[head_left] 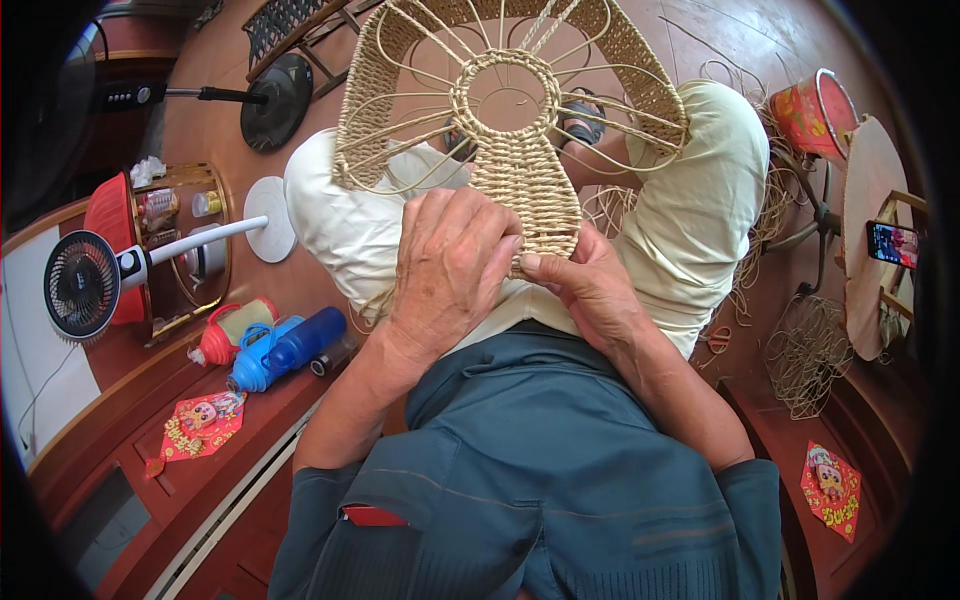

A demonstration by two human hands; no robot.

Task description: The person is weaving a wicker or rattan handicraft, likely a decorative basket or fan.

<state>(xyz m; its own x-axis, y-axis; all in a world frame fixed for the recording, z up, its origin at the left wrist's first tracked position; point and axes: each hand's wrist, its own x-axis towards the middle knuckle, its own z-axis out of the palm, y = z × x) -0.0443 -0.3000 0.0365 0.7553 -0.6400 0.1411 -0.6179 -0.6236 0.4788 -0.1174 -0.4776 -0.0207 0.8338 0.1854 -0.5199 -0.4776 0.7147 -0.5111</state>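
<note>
A woven straw basket frame [522, 180] rests across my knees, its narrow tightly woven panel pointing toward me. From a braided ring [456, 97], wire loops wrapped in cord spread out to a woven outer band [370, 95]. My left hand [450, 262] is closed over the panel's near left corner, fingers curled and fingertips partly hidden. At the near right corner, my right hand [588, 280] pinches the panel's edge between thumb and fingers. Whether a strand lies between the fingertips is too small to tell.
Loose straw cord [808, 355] lies on the floor at right, near orange-handled scissors [718, 340]. A red bucket [815, 112] and a round board [872, 240] with a phone [892, 244] stand beyond. At left are a small fan [85, 285] and several bottles [305, 338].
</note>
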